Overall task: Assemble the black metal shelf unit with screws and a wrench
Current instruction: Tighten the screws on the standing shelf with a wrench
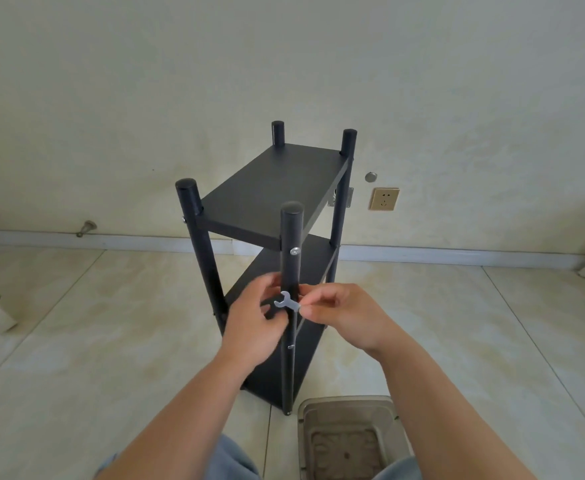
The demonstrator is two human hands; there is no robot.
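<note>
room: pale wall [284, 64] behind, beige tiled floor [76, 341] below, white baseboard [457, 258] running along the join, gold wall socket [383, 199] just right of the shelf.

shelf: black metal shelf unit [266, 195] standing upright on the floor close to the wall, four posts capped, top board in, lower boards visible below it. Looks mostly built already.

bin: tan plastic bin [346, 410] on the floor at the foot of the near post, near the knees.

near post: front-right post [291, 233] right in front, both hands meeting at it about midway down.

left hand: left hand [256, 320] curled in beside the post, fingers bent toward the wrench head; can't tell whether gripping the post or a bolt behind it.

right hand: right hand [343, 313] pinching the handle end of the wrench between thumb and fingertips.

wrench: small flat silver wrench [286, 302] lying across the post, open end pointing left.

screws: silver screw [295, 251] in the post just under the top board, another screw [290, 347] lower down.

risk: thin stamped wrench plus fingertip pinch, so probably easy to slip off the head and round it, or drop the wrench. Pushing sideways could also rock the tall narrow frame.
</note>
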